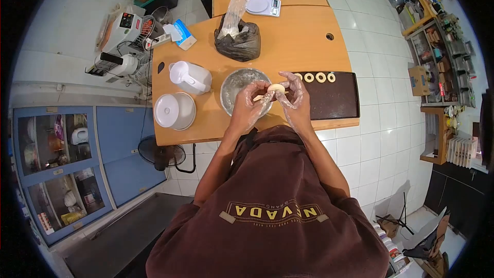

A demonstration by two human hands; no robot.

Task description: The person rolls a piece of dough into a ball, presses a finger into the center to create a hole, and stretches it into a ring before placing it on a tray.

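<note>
My left hand [251, 102] and my right hand [293, 98], both in thin clear plastic gloves, meet above the right rim of a metal bowl [234, 92] dusted with flour. Between the fingertips they hold a pale ring of dough [276, 88]. Just to the right lies a dark baking tray [334, 105] with several finished dough rings [314, 77] in a row along its far edge. All of this sits on an orange wooden table [288, 41].
A white jug [190, 77] and a white lidded container [175, 111] stand left of the bowl. A black plastic bag [239, 44] and a digital scale [263, 6] are farther back. A mixer [121, 46] and a floor fan [160, 153] are left of the table.
</note>
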